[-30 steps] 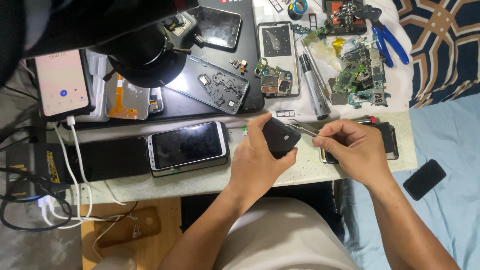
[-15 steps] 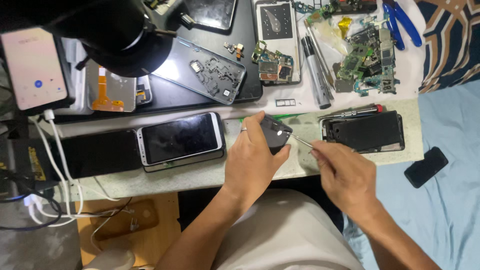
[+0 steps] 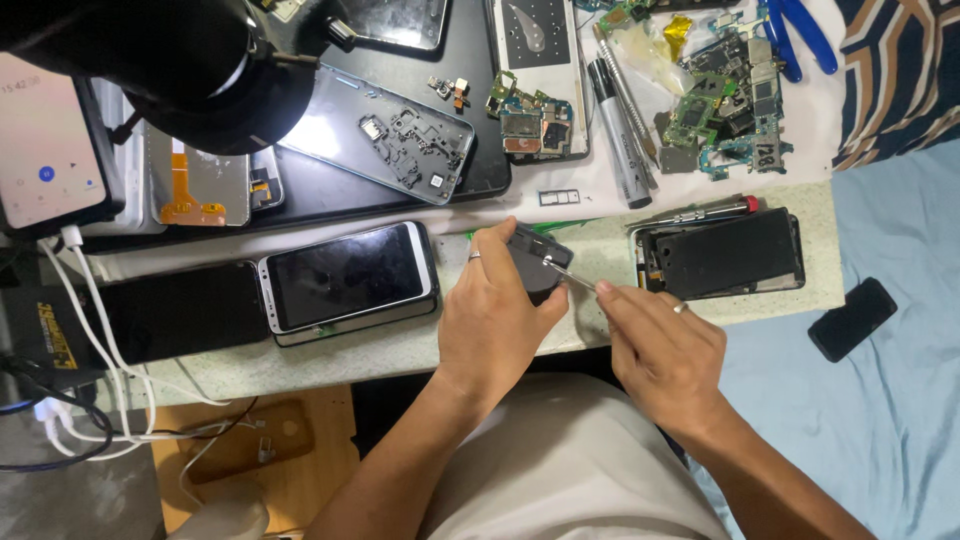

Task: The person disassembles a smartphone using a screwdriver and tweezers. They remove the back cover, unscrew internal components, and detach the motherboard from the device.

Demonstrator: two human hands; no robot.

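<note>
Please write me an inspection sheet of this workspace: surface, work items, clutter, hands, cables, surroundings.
Surface: speckled pale bench top, crowded.
Work items: small black phone part in left hand; thin metal tool in right hand, tip on the part.
Clutter: white-framed phone, opened black phone, circuit boards, blue pliers.
Hands: both bare, busy.
Cables: white cables at left edge.
Surroundings: blue sheet with a black phone.
</note>
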